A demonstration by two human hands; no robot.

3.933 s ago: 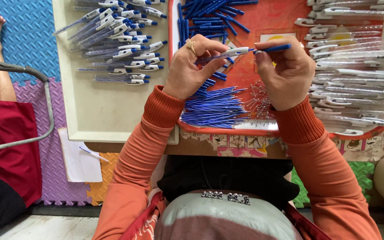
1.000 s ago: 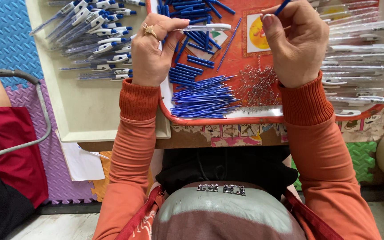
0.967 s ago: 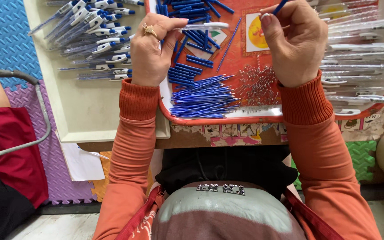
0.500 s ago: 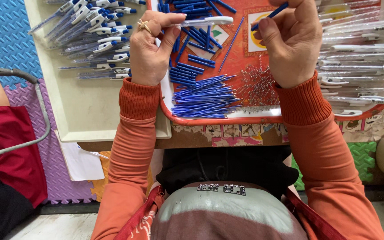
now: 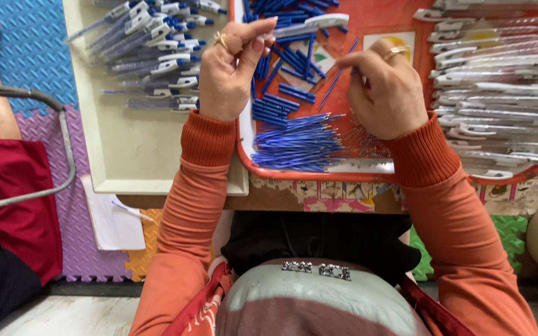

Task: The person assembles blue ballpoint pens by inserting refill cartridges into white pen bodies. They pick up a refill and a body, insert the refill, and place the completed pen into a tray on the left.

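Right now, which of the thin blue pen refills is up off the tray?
The single blue refill pinched in the right hand. It slants up in the air, while the other refills lie flat in a pile on the red tray.

We find bare room on the cream tray's (image 5: 157, 155) near half; finished pens (image 5: 157, 56) crowd its far end, and blue refills (image 5: 294, 146) and clear barrels (image 5: 499, 106) fill the red tray (image 5: 368, 177) to the right

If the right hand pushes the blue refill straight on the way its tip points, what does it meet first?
Probably the clear pen barrel held in the left hand: the refill in the right hand slants up-left toward it. Depth is unclear, so it might pass underneath.
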